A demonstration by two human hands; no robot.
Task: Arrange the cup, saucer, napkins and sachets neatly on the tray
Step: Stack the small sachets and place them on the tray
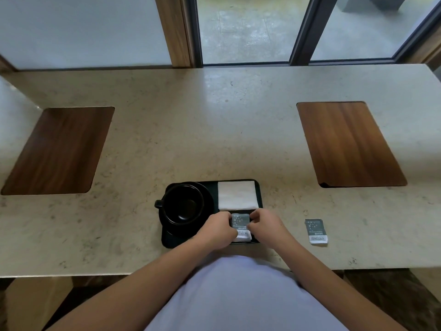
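A black tray [259,189] lies on the stone counter close to me. On its left half a black cup [183,204] stands on a black saucer [208,201], handle pointing left. White folded napkins [237,194] fill the tray's far right corner. Just in front of them lies a grey sachet [240,222] on the tray. My left hand [218,231] pinches its left edge and my right hand [265,226] its right edge. A second grey sachet [315,231] lies on the counter to the right of the tray.
Two dark wooden inlays are set in the counter, one far left [57,151] and one far right [348,144]. Behind the counter are a wooden post and glass panes. The counter's front edge runs just below my wrists.
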